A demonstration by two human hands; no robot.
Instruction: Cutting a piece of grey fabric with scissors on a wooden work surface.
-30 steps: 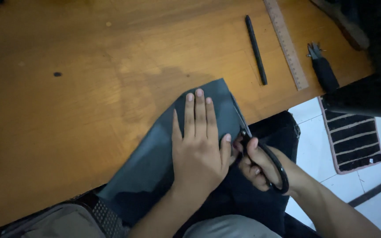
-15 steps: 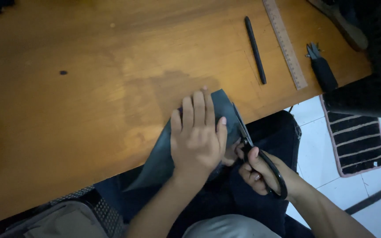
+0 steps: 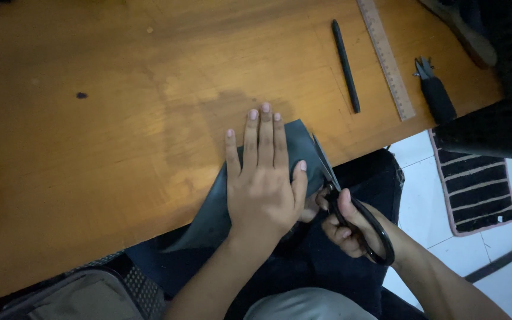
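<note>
My left hand (image 3: 265, 178) lies flat, fingers spread, on a dark grey sheet of material (image 3: 294, 148) that hangs over the near edge of the wooden table (image 3: 102, 130). My right hand (image 3: 348, 225) grips the black handles of large scissors (image 3: 339, 195). The scissor blades run along the sheet's right edge, beside my left thumb. Part of the sheet is hidden under my left hand.
A black pen (image 3: 345, 65), a ruler (image 3: 386, 58) and a small black-handled tool (image 3: 434, 90) lie at the table's far right. A black basket (image 3: 508, 89) stands at the right edge. A striped mat (image 3: 475, 189) lies on the white floor tiles. A bag (image 3: 84, 296) is at lower left.
The sheet has been drawn back toward me, so less of it lies on the table. My left hand stayed pressed on it and the scissors stayed at its right edge.
</note>
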